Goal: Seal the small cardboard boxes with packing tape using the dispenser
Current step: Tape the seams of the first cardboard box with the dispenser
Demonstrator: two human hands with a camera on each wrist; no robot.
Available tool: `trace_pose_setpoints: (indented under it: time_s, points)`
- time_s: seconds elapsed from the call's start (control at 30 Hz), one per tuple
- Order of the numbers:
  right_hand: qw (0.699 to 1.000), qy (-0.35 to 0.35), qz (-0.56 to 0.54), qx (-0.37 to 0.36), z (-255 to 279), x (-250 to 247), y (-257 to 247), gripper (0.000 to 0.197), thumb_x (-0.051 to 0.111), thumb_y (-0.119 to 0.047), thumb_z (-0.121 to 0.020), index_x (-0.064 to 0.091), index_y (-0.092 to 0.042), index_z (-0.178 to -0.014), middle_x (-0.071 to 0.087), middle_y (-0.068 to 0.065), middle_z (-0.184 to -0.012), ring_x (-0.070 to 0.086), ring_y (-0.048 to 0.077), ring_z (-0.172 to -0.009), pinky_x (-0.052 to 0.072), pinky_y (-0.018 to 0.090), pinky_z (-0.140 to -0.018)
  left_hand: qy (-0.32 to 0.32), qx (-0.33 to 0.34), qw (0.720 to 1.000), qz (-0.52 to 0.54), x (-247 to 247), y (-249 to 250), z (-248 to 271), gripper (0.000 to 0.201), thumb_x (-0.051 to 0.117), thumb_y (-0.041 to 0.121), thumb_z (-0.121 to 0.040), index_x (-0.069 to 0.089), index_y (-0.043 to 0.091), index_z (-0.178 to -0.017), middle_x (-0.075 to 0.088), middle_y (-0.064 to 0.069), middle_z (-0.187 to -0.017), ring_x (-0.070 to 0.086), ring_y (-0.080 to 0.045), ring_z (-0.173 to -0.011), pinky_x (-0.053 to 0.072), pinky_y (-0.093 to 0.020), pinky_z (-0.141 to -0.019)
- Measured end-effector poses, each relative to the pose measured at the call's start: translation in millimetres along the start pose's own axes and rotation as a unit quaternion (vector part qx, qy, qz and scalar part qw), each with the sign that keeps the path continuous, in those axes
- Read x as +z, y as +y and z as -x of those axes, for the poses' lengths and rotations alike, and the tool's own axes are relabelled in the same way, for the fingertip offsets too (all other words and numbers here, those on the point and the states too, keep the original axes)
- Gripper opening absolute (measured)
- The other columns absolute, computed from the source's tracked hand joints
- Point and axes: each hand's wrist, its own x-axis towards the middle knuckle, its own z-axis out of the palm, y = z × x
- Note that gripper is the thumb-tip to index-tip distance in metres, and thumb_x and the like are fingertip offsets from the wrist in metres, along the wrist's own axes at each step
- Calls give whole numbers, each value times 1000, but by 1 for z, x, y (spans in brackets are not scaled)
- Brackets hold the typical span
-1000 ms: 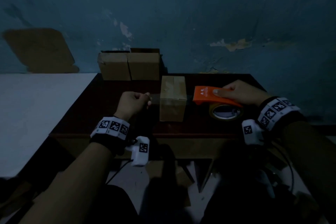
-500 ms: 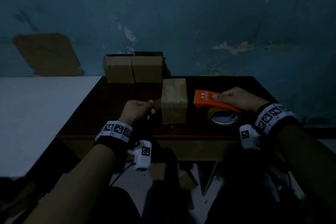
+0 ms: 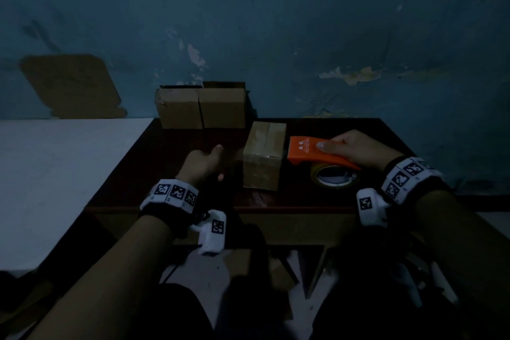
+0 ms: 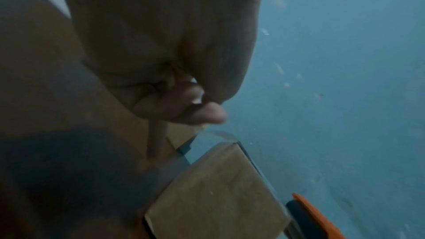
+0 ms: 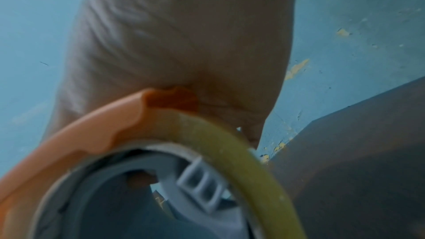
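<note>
A small cardboard box (image 3: 263, 157) stands mid-table, and its side fills the lower part of the left wrist view (image 4: 216, 194). My left hand (image 3: 205, 163) is close to its left side with fingers curled (image 4: 207, 114). A faint clear strip of tape (image 4: 222, 134) runs from the box's top edge up to those fingertips. My right hand (image 3: 356, 148) grips the orange tape dispenser (image 3: 311, 150) just right of the box, thumb on top. The yellowish tape roll (image 3: 335, 176) hangs under it, and is seen close up in the right wrist view (image 5: 250, 161).
Two more cardboard boxes (image 3: 179, 107) (image 3: 222, 105) stand side by side against the blue wall at the back of the dark table (image 3: 165, 163). A white surface (image 3: 55, 174) adjoins the table on the left. The table's front edge lies just before my wrists.
My left hand has moved right toward the box, so the stretched tape between them is shorter. The right hand and dispenser stay beside the box's right side.
</note>
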Motion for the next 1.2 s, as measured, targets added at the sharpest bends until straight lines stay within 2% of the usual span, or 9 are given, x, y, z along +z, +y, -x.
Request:
trace_pose_setpoints:
  time_s: [0.07,0.13,0.23,0.3,0.43,0.63,0.77,0.97,1.2]
  points:
    - [1000,-6,9,3,2,0,0,72,64,-69,-63,74,-5,-94,74,16,-87,69,25,-77,52,32,-76,75,87,989,-97,-2,4,-5,47,46,47,-96,66,4,-97,69,-14,-94,65,-27,-83,47,-33,-74]
    - [1000,-8,12,4,3,0,0,73,64,-69,-64,74,-3,-93,73,17,-87,68,22,-74,51,30,-74,150,193,952,-185,-1,17,-1,34,49,43,-95,59,13,-109,64,-6,-108,60,-26,-99,43,-32,-78]
    - [1000,-9,17,8,5,-1,-2,68,64,-67,-67,74,-4,-92,74,16,-86,68,20,-73,51,29,-73,136,361,900,-202,13,45,11,13,55,33,-93,56,20,-97,63,4,-88,60,-14,-81,49,-30,-69]
    - [1000,-11,25,9,5,-1,-3,68,63,-68,-66,75,-6,-90,74,15,-86,69,22,-75,52,31,-74,67,398,886,-229,29,60,12,9,57,29,-91,59,20,-91,64,4,-84,62,-14,-78,51,-29,-68]
    - [999,-11,35,22,6,-4,-3,64,64,-70,-65,76,-11,-87,75,11,-84,71,25,-79,54,34,-78,-25,352,876,-329,61,66,-3,16,54,31,-92,61,17,-92,66,-4,-94,64,-23,-88,54,-35,-77]
    - [999,-9,29,24,11,-6,0,73,62,-66,-69,70,4,-90,69,11,-74,62,19,-66,46,28,-67,-42,315,879,-355,69,53,-23,24,59,40,-90,60,16,-84,67,-8,-92,63,-24,-85,54,-35,-76]
    - [999,-23,23,29,11,-3,1,73,63,-66,-68,71,2,-94,69,6,-72,62,14,-63,47,25,-64,-52,334,888,-312,66,44,-26,22,60,37,-91,57,19,-79,65,-1,-82,60,-16,-77,43,-26,-67]
    - [999,-21,29,33,17,-6,0,62,64,-59,-78,72,-1,-96,72,14,-82,64,17,-67,49,27,-68,-51,341,882,-320,67,42,-25,20,58,37,-92,55,20,-82,61,0,-85,56,-15,-80,39,-25,-69]
    - [998,-10,54,42,29,-19,5,67,62,-69,-65,73,-6,-86,71,6,-73,64,16,-67,48,27,-67,-67,338,878,-332,66,44,-23,19,57,36,-94,53,20,-82,58,1,-86,53,-14,-81,35,-25,-69]
